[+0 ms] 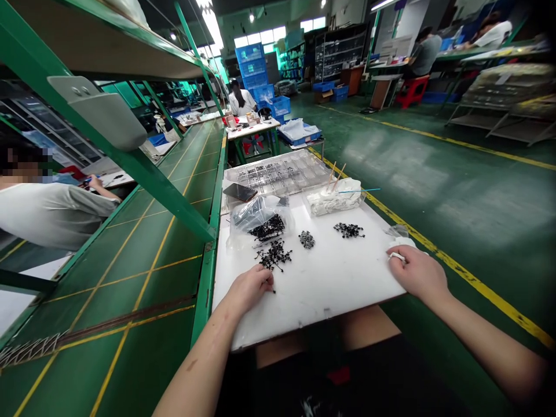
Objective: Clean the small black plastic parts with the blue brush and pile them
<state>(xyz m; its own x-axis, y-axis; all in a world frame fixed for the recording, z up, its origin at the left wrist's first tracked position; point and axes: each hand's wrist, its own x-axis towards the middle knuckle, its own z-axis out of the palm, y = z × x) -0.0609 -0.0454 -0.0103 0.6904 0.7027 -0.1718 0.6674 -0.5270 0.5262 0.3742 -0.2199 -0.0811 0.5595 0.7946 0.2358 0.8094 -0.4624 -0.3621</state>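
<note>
My left hand is closed in a pinch at the near left of the white tabletop. The tip of a small black part pokes out from its fingers. Just beyond lies a loose pile of black stemmed parts, beside an open clear plastic bag with more of them. At the right edge my right hand is closed around a bit of white material, perhaps tissue or cloth; the fingers partly hide it. Two smaller heaps, one greyish and one black, sit between the hands, farther back.
A clear compartment tray and a dark phone occupy the table's back. A white-filled container has sticks standing in it. Along the left runs a green conveyor with a slanted green post. A co-worker sits beyond it.
</note>
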